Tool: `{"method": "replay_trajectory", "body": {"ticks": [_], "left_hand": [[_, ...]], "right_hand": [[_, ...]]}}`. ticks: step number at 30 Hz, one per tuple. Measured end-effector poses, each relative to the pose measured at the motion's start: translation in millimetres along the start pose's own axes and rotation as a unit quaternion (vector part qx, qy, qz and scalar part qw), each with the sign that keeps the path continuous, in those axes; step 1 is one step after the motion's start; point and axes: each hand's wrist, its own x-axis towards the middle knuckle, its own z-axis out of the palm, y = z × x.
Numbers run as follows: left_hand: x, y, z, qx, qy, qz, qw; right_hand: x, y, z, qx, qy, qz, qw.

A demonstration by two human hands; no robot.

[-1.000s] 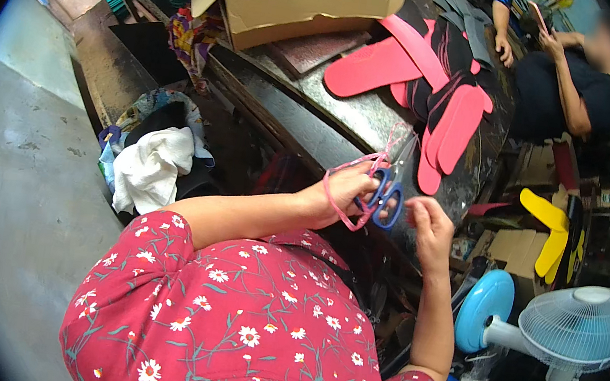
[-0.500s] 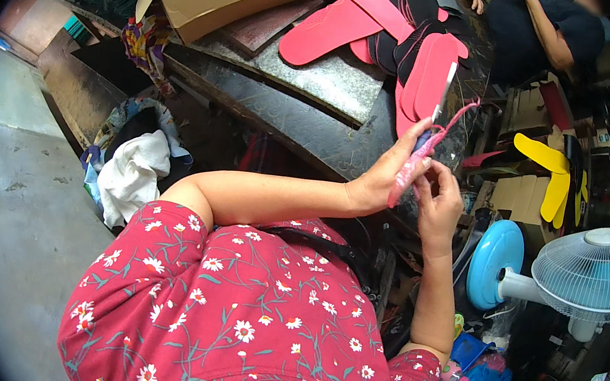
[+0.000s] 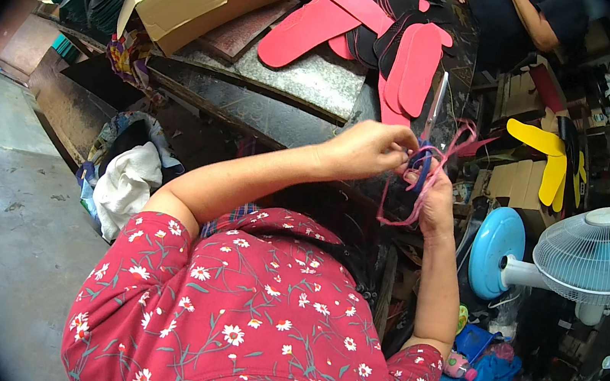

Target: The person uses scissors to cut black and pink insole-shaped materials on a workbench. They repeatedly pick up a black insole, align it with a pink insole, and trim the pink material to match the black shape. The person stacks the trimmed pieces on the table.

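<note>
My right hand (image 3: 438, 204) is closed around the blue handles of a pair of scissors (image 3: 437, 104), whose blades point away from me. A thin pink strip (image 3: 397, 223) loops below and around the handles, with loose ends (image 3: 467, 139) to the right of the blades. My left hand (image 3: 372, 151) is beside the handles with its fingers curled in a pinch; what lies between them is hidden. Just beyond both hands, pink insole-shaped pieces (image 3: 419, 71) lie stacked with black ones (image 3: 363, 42) on the dark workbench (image 3: 231, 107).
An open cardboard box (image 3: 214, 1) and a metal plate (image 3: 297, 78) rest on the bench. A blue-and-white fan (image 3: 589, 255) stands at right, near yellow sole-shaped pieces (image 3: 548, 157). Another person (image 3: 527, 23) sits at the far right. White cloth (image 3: 129, 183) hangs at left.
My left hand has drawn back from the scissors blades to beside the handles. My right hand has moved onto the handles. The bunched pink strip now hangs in an open loop.
</note>
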Motion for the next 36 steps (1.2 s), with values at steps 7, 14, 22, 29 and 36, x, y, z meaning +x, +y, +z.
{"method": "replay_trajectory", "body": {"ticks": [7, 14, 22, 29, 36], "left_hand": [[54, -25, -15, 0.508, 0.173, 0.174, 0.825], [78, -61, -9, 0.590, 0.066, 0.073, 0.802], [15, -42, -18, 0.527, 0.046, 0.107, 0.842], [19, -7, -19, 0.175, 0.078, -0.002, 0.982], [11, 11, 14, -0.120, -0.030, -0.070, 0.990]], "right_hand": [[7, 12, -11, -0.052, 0.064, -0.089, 0.993], [-3, 1, -6, -0.126, 0.091, -0.087, 0.984], [-6, -15, -30, -0.534, 0.189, -0.099, 0.818], [-4, -36, -31, -0.570, 0.262, -0.138, 0.767], [0, -57, -9, -0.646, 0.256, -0.267, 0.667]]}}
